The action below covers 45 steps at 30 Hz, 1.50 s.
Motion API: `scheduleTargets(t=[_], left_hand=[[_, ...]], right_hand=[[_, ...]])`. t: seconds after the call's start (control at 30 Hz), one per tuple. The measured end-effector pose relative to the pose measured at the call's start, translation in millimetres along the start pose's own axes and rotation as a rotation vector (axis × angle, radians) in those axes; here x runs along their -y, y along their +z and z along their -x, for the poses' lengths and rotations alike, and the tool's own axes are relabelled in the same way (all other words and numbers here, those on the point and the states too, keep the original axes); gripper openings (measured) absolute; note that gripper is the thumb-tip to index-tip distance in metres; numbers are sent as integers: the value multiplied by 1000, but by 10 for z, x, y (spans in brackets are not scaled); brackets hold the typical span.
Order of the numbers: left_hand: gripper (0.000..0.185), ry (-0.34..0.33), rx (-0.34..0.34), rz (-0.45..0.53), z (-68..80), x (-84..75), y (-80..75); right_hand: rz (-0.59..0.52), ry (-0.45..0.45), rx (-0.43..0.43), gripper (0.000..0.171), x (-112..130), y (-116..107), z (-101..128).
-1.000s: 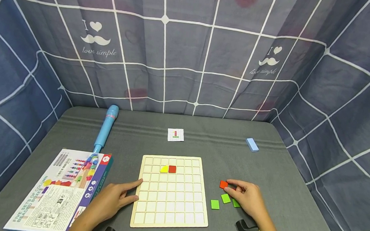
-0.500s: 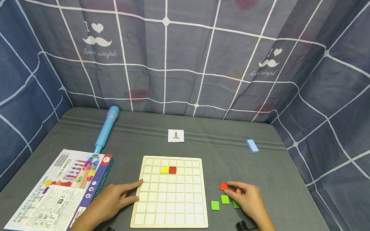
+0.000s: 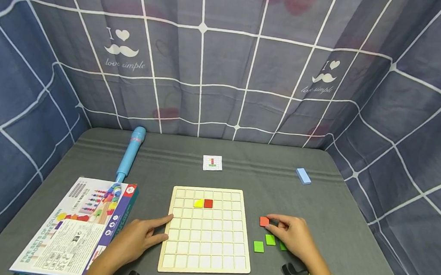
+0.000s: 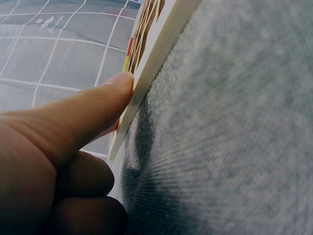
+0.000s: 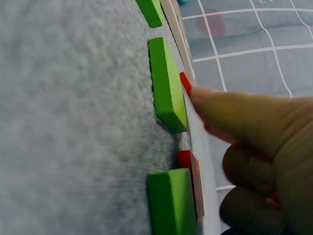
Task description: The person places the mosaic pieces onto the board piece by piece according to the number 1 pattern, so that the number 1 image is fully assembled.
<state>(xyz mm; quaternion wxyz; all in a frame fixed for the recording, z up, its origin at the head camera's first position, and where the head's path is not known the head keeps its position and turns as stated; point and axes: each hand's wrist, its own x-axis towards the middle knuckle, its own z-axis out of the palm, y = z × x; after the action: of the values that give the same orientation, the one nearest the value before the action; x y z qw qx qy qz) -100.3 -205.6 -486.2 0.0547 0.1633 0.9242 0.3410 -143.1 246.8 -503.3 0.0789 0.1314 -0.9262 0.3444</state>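
My right hand [image 3: 291, 232] pinches a square red tile [image 3: 264, 221] between thumb and forefinger, to the right of the pale wooden grid board [image 3: 204, 240]. Green tiles [image 3: 258, 246] lie on the cloth just below it. Another red tile [image 5: 196, 188] sits beside a green tile [image 5: 171, 201] in the right wrist view, mostly hidden by the hand from above. On the board, a yellow tile with a rounded corner [image 3: 198, 203] adjoins a red square tile [image 3: 208, 204]. My left hand [image 3: 138, 238] touches the board's left edge with forefinger and thumb extended.
A printed box [image 3: 66, 224] lies at the left, with a blue microphone-shaped object [image 3: 130, 152] behind it. A small pattern card [image 3: 212, 163] and a blue block [image 3: 303, 176] lie towards the back. Grid-patterned curtains [image 3: 226, 60] enclose the grey table.
My right hand has moved slightly left, bringing the red tile nearer the board. My left hand keeps its place at the board's edge. The head view has shifted a little.
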Motion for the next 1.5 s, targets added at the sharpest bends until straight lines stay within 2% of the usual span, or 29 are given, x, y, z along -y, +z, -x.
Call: scheduleTargets(t=[0.17, 0.47, 0.67, 0.9, 1.13, 1.5], left_hand=[[51, -1, 6, 0, -6, -1, 7], [51, 0, 7, 7, 3, 9, 29], [51, 8, -6, 10, 22, 18, 48], [51, 19, -6, 14, 14, -1, 38], [50, 33, -23, 14, 8, -9, 24], [50, 19, -16, 9, 6, -14, 22]], right_hand=[[12, -69, -18, 23, 32, 13, -64], [0, -59, 28, 23, 125, 48, -128], [-6, -107, 28, 24, 208, 96, -207], [-74, -143, 49, 23, 327, 238, -259], [-59, -188, 47, 25, 420, 298, -334], [-111, -224, 72, 25, 610, 424, -426]])
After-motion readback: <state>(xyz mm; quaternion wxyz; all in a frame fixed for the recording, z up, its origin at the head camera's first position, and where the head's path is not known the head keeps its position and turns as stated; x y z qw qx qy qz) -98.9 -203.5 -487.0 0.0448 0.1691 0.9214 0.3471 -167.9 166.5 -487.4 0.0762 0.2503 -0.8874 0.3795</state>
